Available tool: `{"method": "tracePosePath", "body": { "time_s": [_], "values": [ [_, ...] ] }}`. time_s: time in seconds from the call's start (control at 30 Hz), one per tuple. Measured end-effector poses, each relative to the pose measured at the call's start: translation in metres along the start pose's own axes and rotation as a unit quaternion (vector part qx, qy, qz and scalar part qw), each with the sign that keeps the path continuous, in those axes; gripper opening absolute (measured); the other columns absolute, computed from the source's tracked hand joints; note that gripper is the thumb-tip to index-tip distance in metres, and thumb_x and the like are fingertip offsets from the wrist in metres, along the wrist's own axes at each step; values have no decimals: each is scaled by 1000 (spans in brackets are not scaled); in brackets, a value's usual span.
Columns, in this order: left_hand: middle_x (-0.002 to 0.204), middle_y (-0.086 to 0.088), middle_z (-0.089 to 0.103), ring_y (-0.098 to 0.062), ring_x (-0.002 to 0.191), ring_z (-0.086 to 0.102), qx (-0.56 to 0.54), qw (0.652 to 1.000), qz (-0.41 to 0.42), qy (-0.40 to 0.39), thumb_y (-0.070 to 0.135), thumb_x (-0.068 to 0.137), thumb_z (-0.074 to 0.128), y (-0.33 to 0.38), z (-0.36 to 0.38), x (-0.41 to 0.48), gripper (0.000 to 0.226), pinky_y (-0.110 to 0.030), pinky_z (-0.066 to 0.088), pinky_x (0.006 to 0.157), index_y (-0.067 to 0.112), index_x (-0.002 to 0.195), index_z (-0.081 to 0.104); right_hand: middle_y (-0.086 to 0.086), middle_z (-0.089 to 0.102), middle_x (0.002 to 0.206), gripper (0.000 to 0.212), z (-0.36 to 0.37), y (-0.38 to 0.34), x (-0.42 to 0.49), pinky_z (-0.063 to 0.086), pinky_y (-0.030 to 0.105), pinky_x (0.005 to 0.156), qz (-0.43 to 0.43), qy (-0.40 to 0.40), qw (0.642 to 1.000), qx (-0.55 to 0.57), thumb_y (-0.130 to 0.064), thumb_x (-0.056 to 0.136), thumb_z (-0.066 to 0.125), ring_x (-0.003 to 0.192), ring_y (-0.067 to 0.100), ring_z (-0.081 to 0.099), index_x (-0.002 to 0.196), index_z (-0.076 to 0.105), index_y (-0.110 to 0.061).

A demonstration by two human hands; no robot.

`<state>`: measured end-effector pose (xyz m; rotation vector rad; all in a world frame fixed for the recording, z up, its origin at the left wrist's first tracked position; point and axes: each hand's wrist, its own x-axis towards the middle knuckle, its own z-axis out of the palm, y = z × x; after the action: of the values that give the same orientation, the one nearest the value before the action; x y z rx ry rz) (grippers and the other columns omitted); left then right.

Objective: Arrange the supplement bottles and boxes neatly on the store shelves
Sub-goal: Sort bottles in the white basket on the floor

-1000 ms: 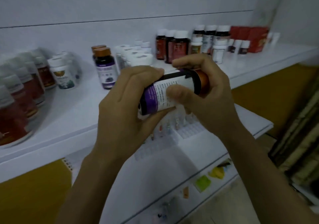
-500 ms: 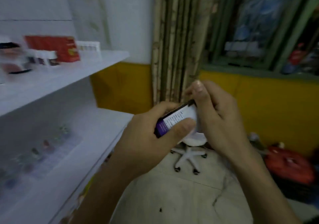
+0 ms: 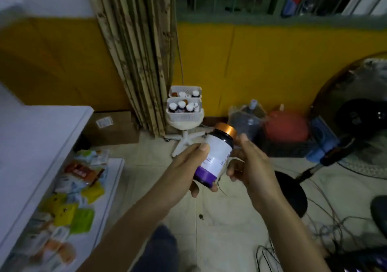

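The left hand gripped a dark supplement bottle around its lower body, thumb across the white label and the other fingers curled beneath the purple band, so the bottle stood nearly upright with its orange cap tipped slightly away. The right hand sat just beside the bottle's far side with its fingers loosely curved; it seemed to steady the bottle rather than clamp it, though whether the fingertips actually touched the glass could not be made out. That hold probably served for reading or turning the label before deciding where the bottle belonged.

The bottle was in mid-air over the tiled floor, well apart from the white shelf at the left, whose rounded corner and front edge jutted toward the person. Coloured sachets crowded the lower shelf. Straight ahead, two white baskets of small bottles stood on a stool base beside the curtain, likely the stock waiting to be shelved. To the right, a fan and loose cables cluttered the floor, so the open room lay between the hands and the shelf edge.
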<state>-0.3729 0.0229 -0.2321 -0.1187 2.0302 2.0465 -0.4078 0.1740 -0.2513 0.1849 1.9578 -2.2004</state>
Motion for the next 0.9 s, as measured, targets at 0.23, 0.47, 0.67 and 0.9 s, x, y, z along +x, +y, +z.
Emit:
{"method": "tracePosePath", "body": {
  "time_s": [0.23, 0.47, 0.67, 0.9],
  "values": [
    [61, 0, 67, -13, 55, 63, -6, 997, -79, -9, 44, 101, 26, -22, -23, 80, 42, -18, 37, 39, 16, 98, 58, -3, 62, 75, 48, 15, 10, 60, 43, 27, 56, 22, 3, 999, -29, -55, 85, 46, 67, 13, 57, 99, 65, -13],
    [72, 5, 68, -4, 53, 63, 54, 997, -51, -30, 54, 88, 52, -21, -95, 200, 23, -24, 43, 48, 31, 93, 56, -3, 69, 79, 30, 62, 10, 188, 45, 29, 57, 27, 24, 997, -67, -47, 85, 53, 66, 13, 62, 99, 66, -24],
    [94, 4, 64, 1, 58, 64, -32, 988, -66, 138, 28, 90, 57, -16, -172, 287, 5, -13, 48, 52, 32, 93, 58, 1, 72, 84, 28, 111, 14, 285, 49, 29, 59, 69, 10, 997, -44, -33, 88, 59, 71, 20, 68, 106, 60, -11],
    [94, 4, 61, -1, 71, 61, 2, 988, -84, 130, 22, 88, 61, -6, -209, 371, 16, -11, 46, 49, 19, 105, 60, 8, 70, 98, 28, 116, 24, 377, 51, 30, 62, 127, -87, 987, -39, -23, 95, 51, 71, 25, 67, 121, 57, -31]
  ]
}}
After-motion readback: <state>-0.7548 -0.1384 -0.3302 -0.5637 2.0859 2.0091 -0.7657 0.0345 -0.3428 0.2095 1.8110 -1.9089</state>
